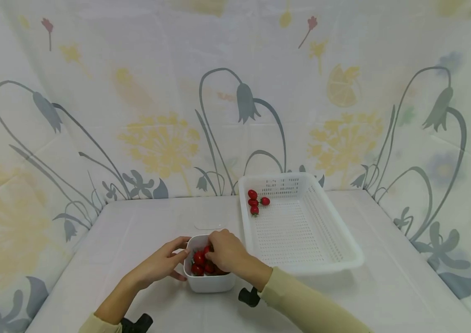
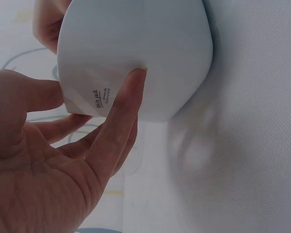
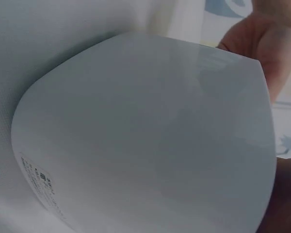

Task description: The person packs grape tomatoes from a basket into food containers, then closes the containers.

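A small white container [image 1: 212, 284] with rounded corners stands on the table and holds several red cherry tomatoes [image 1: 199, 258]. At its left side my left hand [image 1: 164, 262] holds it, the thumb near the rim and the fingers along the outer wall; in the left wrist view a fingertip touches this wall beside small print. My right hand [image 1: 228, 252] reaches over the right rim into the container. Its fingers point down among the tomatoes, and their tips are hidden there. The right wrist view is mostly filled by the container's wall [image 3: 145, 126], with a small label low on it.
A large white perforated basket [image 1: 323, 208] stands at the back right, with several cherry tomatoes [image 1: 253, 202] in its far left corner. A clear, thin-edged piece [image 1: 208, 226] lies behind the container. Flower-patterned cloth [image 1: 156, 92] encloses the white table at the back and sides.
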`<action>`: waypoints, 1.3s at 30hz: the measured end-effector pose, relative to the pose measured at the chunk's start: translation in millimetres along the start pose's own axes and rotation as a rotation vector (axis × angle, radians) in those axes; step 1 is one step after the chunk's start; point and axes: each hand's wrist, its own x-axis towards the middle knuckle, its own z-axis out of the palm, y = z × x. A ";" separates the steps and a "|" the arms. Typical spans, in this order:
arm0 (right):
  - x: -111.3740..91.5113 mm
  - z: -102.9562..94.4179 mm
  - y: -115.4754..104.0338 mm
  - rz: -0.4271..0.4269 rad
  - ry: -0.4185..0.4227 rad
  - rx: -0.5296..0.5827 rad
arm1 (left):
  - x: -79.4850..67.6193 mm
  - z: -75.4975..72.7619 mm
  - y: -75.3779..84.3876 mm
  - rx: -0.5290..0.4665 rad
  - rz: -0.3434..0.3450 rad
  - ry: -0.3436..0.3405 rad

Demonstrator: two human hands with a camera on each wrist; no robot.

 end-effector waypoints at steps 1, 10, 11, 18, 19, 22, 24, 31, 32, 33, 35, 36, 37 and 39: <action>0.3 0.4 -0.5 -0.004 0.002 -0.011 | 0.1 -0.3 -0.1 0.002 -0.001 0.003; -0.2 2.1 -2.6 -0.035 0.020 -0.050 | -0.2 -2.9 -0.9 0.007 0.001 0.004; -0.2 2.0 -2.8 -0.042 0.018 -0.046 | -0.5 -3.0 -0.8 0.005 0.001 0.003; -4.1 -3.6 -5.7 -0.093 -0.033 -0.039 | -1.6 -3.4 -0.2 -0.006 -0.004 0.006; -5.3 -5.5 -6.2 -0.100 -0.039 -0.047 | -1.6 -3.6 -0.4 -0.004 -0.003 0.005; -9.9 -13.3 -6.9 -0.120 -0.052 -0.072 | -1.8 -4.1 0.1 0.003 0.005 0.000; -13.2 -21.3 -7.2 -0.131 -0.052 -0.099 | -1.6 -4.5 0.3 0.006 0.008 -0.001; -24.7 -54.5 0.1 -0.142 -0.025 -0.115 | -1.4 -3.7 2.3 0.017 0.008 0.001; -26.2 -59.3 2.8 -0.149 -0.020 -0.095 | -1.0 -3.3 2.3 0.019 0.003 0.005; -27.7 -64.3 5.7 -0.162 -0.015 -0.074 | -0.7 -2.9 2.1 0.019 0.001 0.005; -30.1 -74.4 11.5 -0.194 -0.002 -0.015 | 0.1 -1.8 1.4 0.018 -0.004 0.006; -30.7 -79.3 14.9 -0.210 0.007 0.014 | 0.4 -1.2 1.2 0.017 -0.008 0.008; -31.1 -84.4 18.5 -0.228 0.017 0.041 | 0.6 -0.7 1.0 0.015 -0.009 0.008; -30.4 -92.8 27.6 -0.246 0.041 0.076 | 0.9 0.4 1.0 0.011 -0.011 0.009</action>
